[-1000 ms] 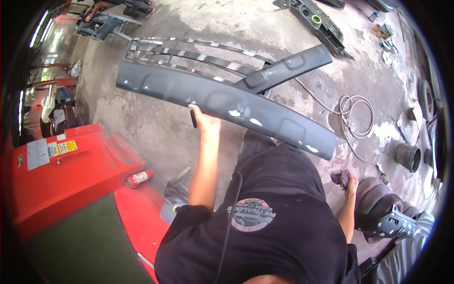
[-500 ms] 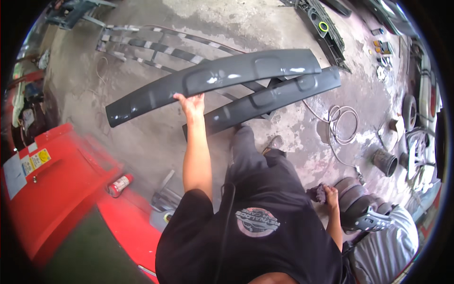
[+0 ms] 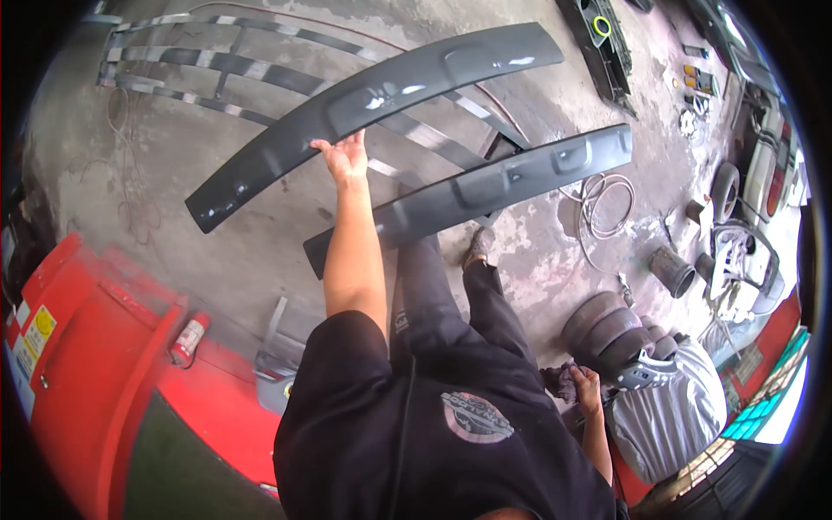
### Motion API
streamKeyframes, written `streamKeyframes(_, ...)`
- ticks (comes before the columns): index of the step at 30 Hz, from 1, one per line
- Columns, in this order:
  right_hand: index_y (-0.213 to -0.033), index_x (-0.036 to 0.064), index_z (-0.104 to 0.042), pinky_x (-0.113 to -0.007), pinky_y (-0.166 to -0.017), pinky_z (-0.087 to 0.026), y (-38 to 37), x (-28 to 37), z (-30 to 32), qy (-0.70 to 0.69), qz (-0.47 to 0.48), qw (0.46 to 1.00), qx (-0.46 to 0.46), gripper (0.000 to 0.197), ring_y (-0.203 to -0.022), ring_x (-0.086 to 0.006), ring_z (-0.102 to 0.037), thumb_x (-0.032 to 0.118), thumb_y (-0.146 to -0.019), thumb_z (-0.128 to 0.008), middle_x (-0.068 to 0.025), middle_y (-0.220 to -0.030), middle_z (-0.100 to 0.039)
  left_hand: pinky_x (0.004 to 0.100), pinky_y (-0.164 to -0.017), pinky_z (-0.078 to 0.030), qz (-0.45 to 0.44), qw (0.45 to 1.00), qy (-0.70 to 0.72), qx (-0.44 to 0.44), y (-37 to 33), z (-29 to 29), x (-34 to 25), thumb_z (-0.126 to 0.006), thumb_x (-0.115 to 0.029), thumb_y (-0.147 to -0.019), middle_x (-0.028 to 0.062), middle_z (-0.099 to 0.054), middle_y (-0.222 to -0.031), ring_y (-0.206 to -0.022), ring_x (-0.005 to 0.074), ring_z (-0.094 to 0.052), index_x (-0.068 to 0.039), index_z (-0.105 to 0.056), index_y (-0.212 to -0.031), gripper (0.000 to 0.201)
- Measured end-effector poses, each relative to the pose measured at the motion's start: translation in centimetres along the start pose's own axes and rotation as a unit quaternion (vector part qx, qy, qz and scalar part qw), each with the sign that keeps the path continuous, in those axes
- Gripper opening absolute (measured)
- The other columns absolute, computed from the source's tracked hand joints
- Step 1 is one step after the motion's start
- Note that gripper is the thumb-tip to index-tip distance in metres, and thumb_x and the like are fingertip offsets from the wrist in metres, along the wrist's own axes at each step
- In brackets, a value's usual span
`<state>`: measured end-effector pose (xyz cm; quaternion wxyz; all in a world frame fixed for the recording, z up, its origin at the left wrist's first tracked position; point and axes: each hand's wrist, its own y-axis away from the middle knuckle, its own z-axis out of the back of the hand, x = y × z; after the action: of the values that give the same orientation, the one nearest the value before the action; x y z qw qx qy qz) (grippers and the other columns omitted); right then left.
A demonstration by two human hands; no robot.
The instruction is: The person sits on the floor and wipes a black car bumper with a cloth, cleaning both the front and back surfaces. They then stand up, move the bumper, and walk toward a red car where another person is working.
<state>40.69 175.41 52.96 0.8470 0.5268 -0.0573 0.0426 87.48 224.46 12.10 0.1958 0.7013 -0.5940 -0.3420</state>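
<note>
My left hand (image 3: 344, 159) is closed on the lower edge of a long, curved, dark grey bumper trim panel (image 3: 381, 94), holding it up at arm's length. White glints show on its moulded surface. A second panel of the same shape (image 3: 472, 191) lies nearer my legs, apart from the first, over one end of a striped metal stand (image 3: 199, 59). At my right side, low beside my body, my right hand (image 3: 588, 390) grips a crumpled purplish-grey rag (image 3: 562, 381).
A red cabinet-like body (image 3: 95, 355) and a fire extinguisher (image 3: 190, 338) stand at left. On the right are a coiled hose (image 3: 607, 205), a dark bucket (image 3: 672, 271), stacked tyres (image 3: 598, 325) and a grey-covered object (image 3: 667, 416). A black car part (image 3: 598, 52) lies far right.
The held panel has moved farther away and tilts more steeply, widening the gap to the second panel. My feet have shifted and the whole view has turned. The rag stays in my right hand.
</note>
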Motion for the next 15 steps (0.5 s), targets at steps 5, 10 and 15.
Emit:
streamKeyframes(5,-0.085,0.0016,-0.070,-0.025,-0.058,-0.046,-0.5,1.9,-0.8,0.094,-0.005,0.995,-0.018,0.025,-0.062,-0.0063,-0.057,0.023,-0.098,-0.068,0.0015,-0.074,-0.067,0.0631,-0.119,-0.036,0.027,0.996,-0.080,-0.014,-0.1,2.0,-0.9,-0.048,-0.069,-0.094,0.0197,-0.045,-0.151,-0.143,0.0409,-0.040,-0.002,-0.036,-0.151,0.089)
streamKeyframes(10,-0.087,0.0011,-0.070,-0.024,-0.055,-0.045,-0.3,6.3,-2.8,0.001,0.010,1.000,0.015,0.027,-0.059,-0.0064,-0.057,0.025,-0.099,-0.066,0.0011,-0.074,-0.067,0.0592,-0.105,-0.051,0.131,0.950,-0.276,-0.066,0.0,2.8,-3.2,-0.044,-0.063,-0.101,0.0285,-0.050,-0.142,-0.127,0.0438,-0.055,0.008,-0.038,-0.140,0.082)
streamKeyframes(15,-0.088,0.0012,-0.070,-0.024,-0.055,-0.046,0.8,8.5,-4.8,-0.001,0.008,1.000,0.024,0.026,-0.058,-0.0069,-0.058,0.023,-0.099,-0.065,-0.0004,-0.074,-0.068,0.0509,-0.082,-0.064,0.148,0.853,-0.488,-0.113,0.8,2.1,-4.4,-0.051,-0.051,-0.105,0.0277,-0.069,-0.106,-0.089,0.0391,-0.073,0.011,-0.054,-0.117,0.063)
